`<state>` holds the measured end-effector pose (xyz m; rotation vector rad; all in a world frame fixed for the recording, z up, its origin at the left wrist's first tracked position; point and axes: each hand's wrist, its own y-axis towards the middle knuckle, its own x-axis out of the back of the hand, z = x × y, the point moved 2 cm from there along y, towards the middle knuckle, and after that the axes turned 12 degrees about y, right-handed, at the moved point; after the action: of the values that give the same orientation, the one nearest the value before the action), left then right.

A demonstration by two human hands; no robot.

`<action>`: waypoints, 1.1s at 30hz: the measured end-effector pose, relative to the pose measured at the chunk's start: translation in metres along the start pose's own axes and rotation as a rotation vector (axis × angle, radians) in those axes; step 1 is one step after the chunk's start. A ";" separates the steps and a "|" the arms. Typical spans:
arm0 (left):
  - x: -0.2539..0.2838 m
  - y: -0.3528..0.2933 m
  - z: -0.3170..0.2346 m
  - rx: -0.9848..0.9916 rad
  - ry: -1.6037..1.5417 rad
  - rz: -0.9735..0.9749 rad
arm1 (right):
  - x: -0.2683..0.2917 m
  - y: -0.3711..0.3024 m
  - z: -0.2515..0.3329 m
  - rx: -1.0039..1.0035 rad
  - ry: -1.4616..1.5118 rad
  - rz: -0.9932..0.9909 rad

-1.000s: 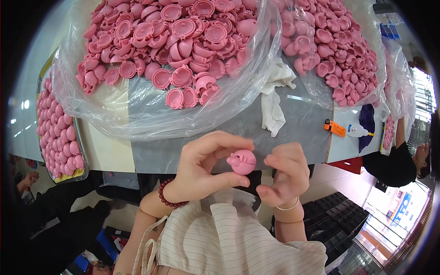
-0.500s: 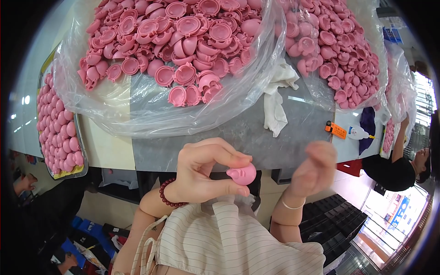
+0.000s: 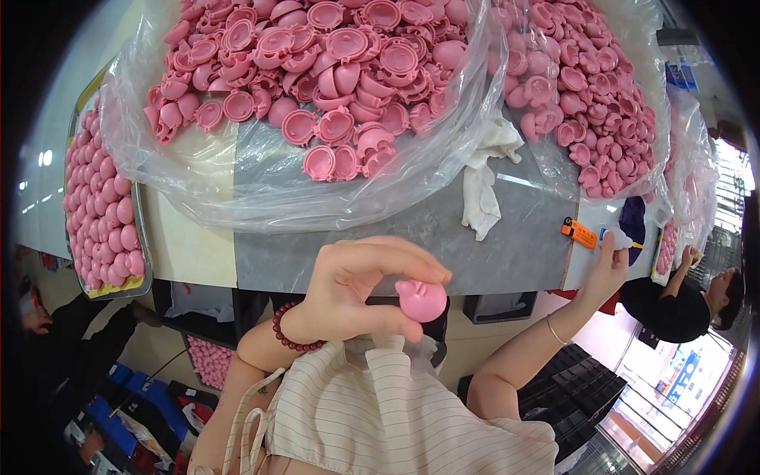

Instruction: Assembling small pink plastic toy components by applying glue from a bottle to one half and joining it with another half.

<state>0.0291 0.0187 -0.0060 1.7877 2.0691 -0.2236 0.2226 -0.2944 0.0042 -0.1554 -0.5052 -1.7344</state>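
Observation:
Between the thumb and fingers of my left hand (image 3: 348,289) is a small pink ball (image 3: 424,304) with little raised nubs on top, held in front of my chest. My right hand (image 3: 606,273) reaches out to the right table edge. Its fingers are around a small white squeeze bottle (image 3: 621,238) with a yellow tip, partly hidden by them and resting on the table. An orange box cutter (image 3: 579,233) lies just left of the bottle.
Clear plastic bags (image 3: 317,218) at the back hold heaps of pink half-shells (image 3: 348,43) and smaller pink pieces (image 3: 606,119). A white cloth (image 3: 481,194) lies between them. Finished-looking pink balls fill a tray (image 3: 141,237) at left. Another person (image 3: 665,305) sits far right.
My right hand has moved right, from near my left hand to the squeeze bottle. The ball in my left hand has turned, its nubs now pointing up.

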 end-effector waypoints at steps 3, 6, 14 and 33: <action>0.005 0.000 0.006 0.016 -0.129 0.075 | 0.001 -0.008 0.012 0.122 0.017 -0.163; 0.006 -0.003 0.007 0.038 -0.277 0.125 | -0.032 -0.037 0.048 0.240 0.512 -0.104; -0.001 -0.001 -0.002 0.104 -0.343 0.003 | -0.093 -0.094 0.064 0.142 0.645 0.430; 0.073 -0.042 -0.081 -0.416 1.061 -0.703 | -0.087 -0.098 0.052 0.102 0.678 0.417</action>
<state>-0.0351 0.1082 0.0330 0.8843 3.0494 1.1158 0.1403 -0.1807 -0.0059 0.3703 -0.0479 -1.2447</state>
